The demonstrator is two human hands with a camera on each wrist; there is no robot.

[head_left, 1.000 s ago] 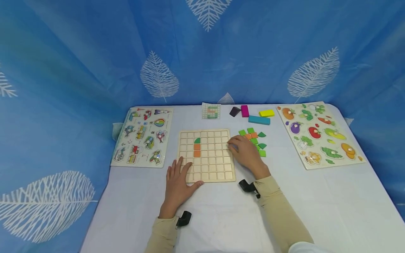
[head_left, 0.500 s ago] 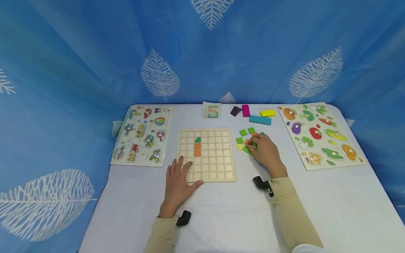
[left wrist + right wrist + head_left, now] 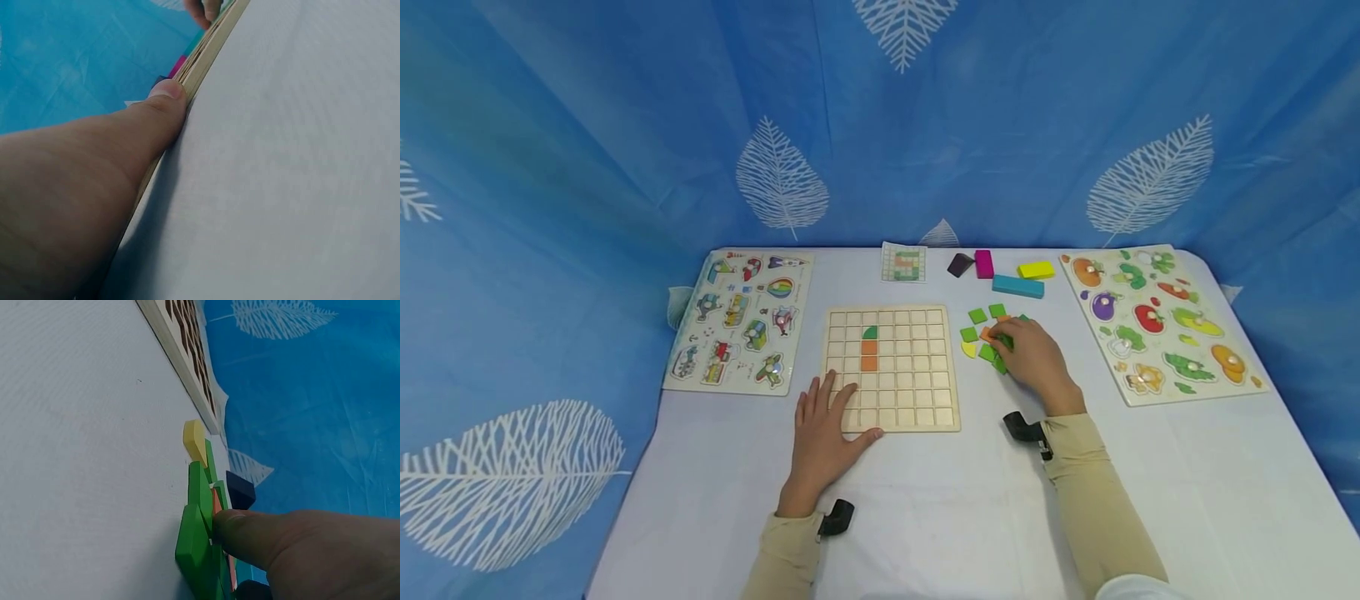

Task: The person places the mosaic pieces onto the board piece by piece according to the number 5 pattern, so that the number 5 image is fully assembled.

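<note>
White cloth [image 3: 925,500] fills the head view's lower half; the left hand [image 3: 820,433] lies flat-fingered on the grid board [image 3: 891,367] at centre. In the right wrist view, the right hand [image 3: 300,550] presses a fingertip on the green tiles [image 3: 197,544] at lower centre, seemingly pinching an orange tile [image 3: 216,501].

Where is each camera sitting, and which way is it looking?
Head: worn on the person's head, looking forward and down at the table; shows both sleeves, the left hand resting on the grid board, and the right hand on the loose tiles.
Left wrist: low beside the left hand, looking along the grid board edge.
Right wrist: low behind the right hand, looking at the loose tiles.
Shared: both wrist views show the grid board.
</note>
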